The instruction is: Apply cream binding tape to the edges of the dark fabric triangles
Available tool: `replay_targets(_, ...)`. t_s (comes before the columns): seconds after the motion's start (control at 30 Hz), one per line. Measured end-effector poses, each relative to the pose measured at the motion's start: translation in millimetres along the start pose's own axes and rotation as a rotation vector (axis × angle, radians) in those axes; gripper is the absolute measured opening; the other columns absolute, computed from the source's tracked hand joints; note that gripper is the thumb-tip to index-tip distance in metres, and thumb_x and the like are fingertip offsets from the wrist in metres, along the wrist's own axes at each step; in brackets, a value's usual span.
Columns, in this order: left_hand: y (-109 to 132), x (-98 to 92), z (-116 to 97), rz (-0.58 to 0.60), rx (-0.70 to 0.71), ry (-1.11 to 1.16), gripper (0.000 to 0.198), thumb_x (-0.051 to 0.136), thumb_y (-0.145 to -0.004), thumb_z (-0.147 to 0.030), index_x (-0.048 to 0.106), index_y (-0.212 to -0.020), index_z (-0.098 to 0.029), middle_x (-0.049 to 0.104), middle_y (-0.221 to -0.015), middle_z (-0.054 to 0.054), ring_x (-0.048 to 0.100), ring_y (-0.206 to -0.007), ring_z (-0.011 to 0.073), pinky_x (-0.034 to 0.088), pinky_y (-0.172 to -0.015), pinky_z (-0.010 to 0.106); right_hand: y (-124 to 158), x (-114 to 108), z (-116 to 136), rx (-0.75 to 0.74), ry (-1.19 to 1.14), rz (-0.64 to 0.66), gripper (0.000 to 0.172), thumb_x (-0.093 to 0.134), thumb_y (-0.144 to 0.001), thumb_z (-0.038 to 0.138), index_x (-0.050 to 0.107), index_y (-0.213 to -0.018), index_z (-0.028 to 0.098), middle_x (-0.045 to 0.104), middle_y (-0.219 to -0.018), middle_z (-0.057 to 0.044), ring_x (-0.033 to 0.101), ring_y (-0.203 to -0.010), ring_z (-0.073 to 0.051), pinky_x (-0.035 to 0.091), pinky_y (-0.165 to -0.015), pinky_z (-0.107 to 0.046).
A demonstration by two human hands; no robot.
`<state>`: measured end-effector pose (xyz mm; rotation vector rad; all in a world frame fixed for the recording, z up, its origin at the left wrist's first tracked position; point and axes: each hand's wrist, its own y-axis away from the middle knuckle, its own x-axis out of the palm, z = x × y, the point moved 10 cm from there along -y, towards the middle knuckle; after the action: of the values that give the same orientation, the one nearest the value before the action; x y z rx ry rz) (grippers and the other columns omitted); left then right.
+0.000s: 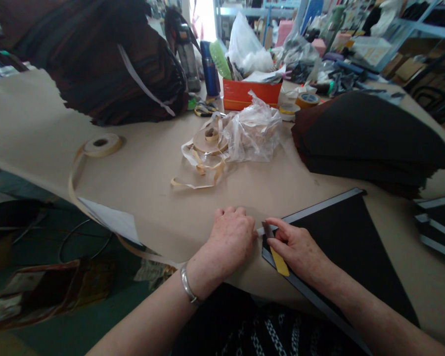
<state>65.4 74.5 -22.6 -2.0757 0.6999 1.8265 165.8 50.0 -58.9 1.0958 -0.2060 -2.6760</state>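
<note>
A black triangular fabric piece (341,242) with pale tape along its edges lies on the paper-covered table (141,183) in front of me. My left hand (232,242) is curled into a loose fist, knuckles down on the table just left of the fabric's corner, pinching the tape end there. My right hand (296,247) rests on that corner, fingers closed on a small tool with a yellow handle (280,262) and a dark tip pointed at the corner. A silver bracelet (188,284) circles my left wrist.
A tape roll (101,144) trails a long strip off the table's left edge. Loose tape and crumpled plastic (250,131) lie mid-table. Behind them stand an orange box (252,94), bottles and scissors. Dark fabric stacks sit far left (107,64) and right (367,138). More taped pieces (439,222) lie at right.
</note>
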Motion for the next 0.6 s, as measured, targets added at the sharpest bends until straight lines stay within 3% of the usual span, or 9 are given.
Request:
replay_targets(0.27, 1, 1.5, 1, -0.011, -0.007, 0.046, 0.018, 0.05, -0.084, -0.023, 0.064, -0.074, -0.017, 0.061, -0.082, 0.01, 0.055, -0.083, 0.0288, 0.038, -0.07, 0.042, -2, 4, 4, -0.036, 0.128, 0.024, 0.035, 0.051, -0.081, 0.02, 0.061, -0.115, 0.019, 0.059, -0.061, 0.002, 0.051, -0.055, -0.011, 0.034, -0.055, -0.024)
replay_targets(0.5, 8, -0.7, -26, 0.026, 0.064, 0.15, 0.015, 0.052, -0.084, -0.019, 0.061, -0.072, -0.02, 0.063, -0.082, 0.004, 0.056, -0.084, 0.0222, 0.038, -0.072, 0.036, -1, 9, 12, -0.052, 0.209, 0.021, 0.038, 0.048, -0.085, 0.022, 0.057, -0.122, 0.019, 0.067, -0.076, -0.004, 0.06, -0.068, -0.016, 0.038, -0.061, -0.026)
replay_targets(0.6, 9, -3.8, -13, -0.015, 0.04, 0.173, 0.019, 0.052, -0.085, -0.021, 0.059, -0.068, -0.018, 0.062, -0.077, 0.005, 0.057, -0.077, 0.0217, 0.038, -0.067, 0.034, 4, -4, 17, -0.075, 0.099, 0.032, 0.047, 0.05, -0.084, 0.024, 0.051, -0.131, 0.017, 0.068, -0.078, -0.004, 0.06, -0.071, -0.016, 0.04, -0.065, -0.026)
